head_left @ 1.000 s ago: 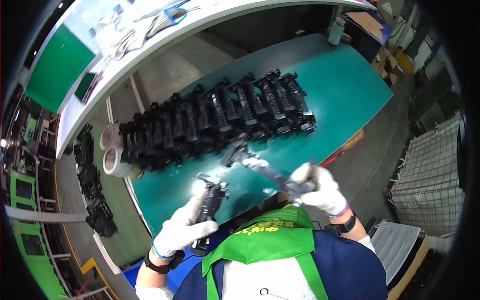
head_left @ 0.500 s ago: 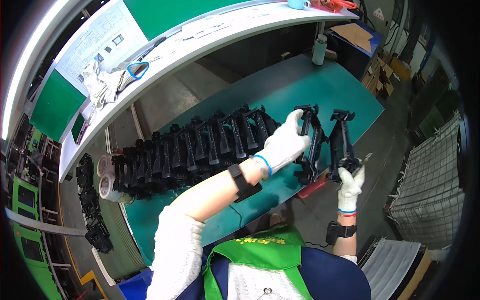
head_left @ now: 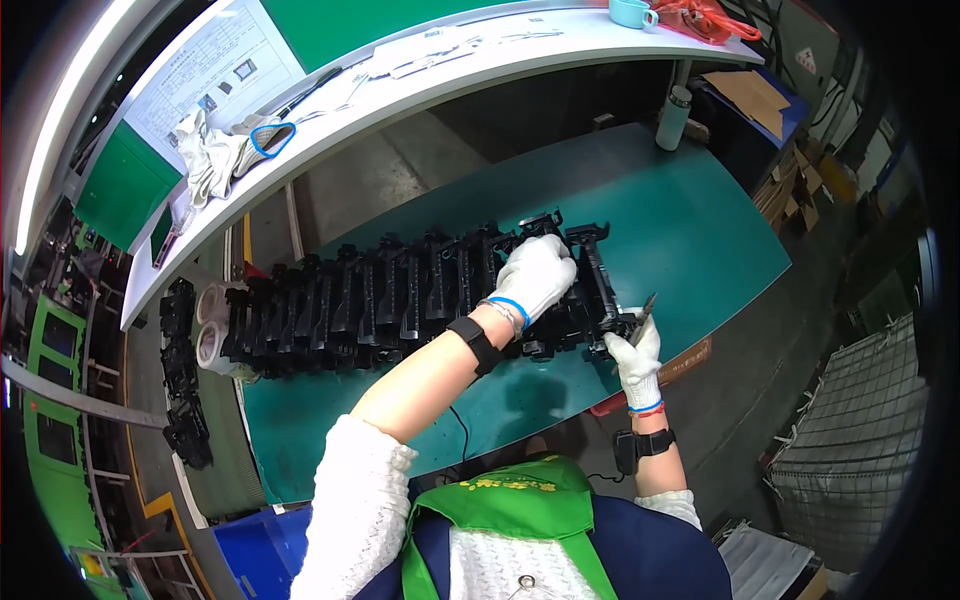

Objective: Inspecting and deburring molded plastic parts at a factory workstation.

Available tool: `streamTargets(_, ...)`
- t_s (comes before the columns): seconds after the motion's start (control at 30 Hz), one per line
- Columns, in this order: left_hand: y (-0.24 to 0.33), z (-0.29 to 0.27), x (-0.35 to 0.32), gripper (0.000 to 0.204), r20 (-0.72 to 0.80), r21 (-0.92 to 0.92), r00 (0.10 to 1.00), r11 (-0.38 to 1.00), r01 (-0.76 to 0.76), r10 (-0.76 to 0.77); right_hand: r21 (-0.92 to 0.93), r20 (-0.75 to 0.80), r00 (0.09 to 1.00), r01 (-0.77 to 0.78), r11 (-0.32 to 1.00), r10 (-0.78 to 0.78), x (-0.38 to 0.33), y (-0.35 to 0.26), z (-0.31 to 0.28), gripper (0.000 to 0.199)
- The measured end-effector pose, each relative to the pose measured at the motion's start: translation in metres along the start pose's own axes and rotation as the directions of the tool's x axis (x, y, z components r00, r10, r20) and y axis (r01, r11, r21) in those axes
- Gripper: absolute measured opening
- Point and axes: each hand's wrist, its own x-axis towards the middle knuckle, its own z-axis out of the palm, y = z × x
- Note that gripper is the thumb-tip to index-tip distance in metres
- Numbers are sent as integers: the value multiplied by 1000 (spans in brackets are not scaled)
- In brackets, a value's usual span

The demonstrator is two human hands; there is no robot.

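Long black plastic frame parts [head_left: 375, 300] stand side by side in a row on the green tabletop [head_left: 680, 220]. My left hand [head_left: 540, 272], in a white glove, is closed on a black plastic part [head_left: 541, 222] at the row's right end; the glove hides its grip. Just right of it is another black plastic part [head_left: 596, 280], tilted slightly. My gloved right hand [head_left: 637, 360] grips that part's near end. A slim pointed tool [head_left: 649, 303] sticks up from the same hand; its kind is unclear.
A raised white shelf [head_left: 420, 85] curves along the back, with gloves [head_left: 215, 160], papers and a light blue cup [head_left: 632, 13]. A bottle [head_left: 673, 118] stands at the table's far right. Rolls [head_left: 212, 340] sit left of the row. A cardboard box [head_left: 685, 362] is beyond my right hand.
Both hands have moved left with the two black plastic parts, which now sit against the row's right end. The head view has shifted slightly.
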Motion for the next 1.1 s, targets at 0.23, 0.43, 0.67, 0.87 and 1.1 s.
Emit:
streamTargets(0.23,-2,-22,-51,33,81,511,937,793,-332,341,-465,283,931,342,817,-229,12,-12,4,69)
streamTargets(0.43,-28,-63,-123,29,22,418,878,793,-443,478,-309,343,939,131,942,-18,12,-28,-1,70)
streamTargets(0.67,-128,-123,-254,38,-200,423,956,899,-113,214,-458,83,962,270,847,-262,-39,-69,-8,54)
streamTargets(0.87,-263,-160,-384,43,-380,401,895,830,387,-234,-98,382,918,158,982,-109,-85,-83,77,51)
streamTargets(1.1,-397,-203,-538,53,-459,299,543,453,840,-703,-264,780,476,-338,903,406,-193,-60,258,50)
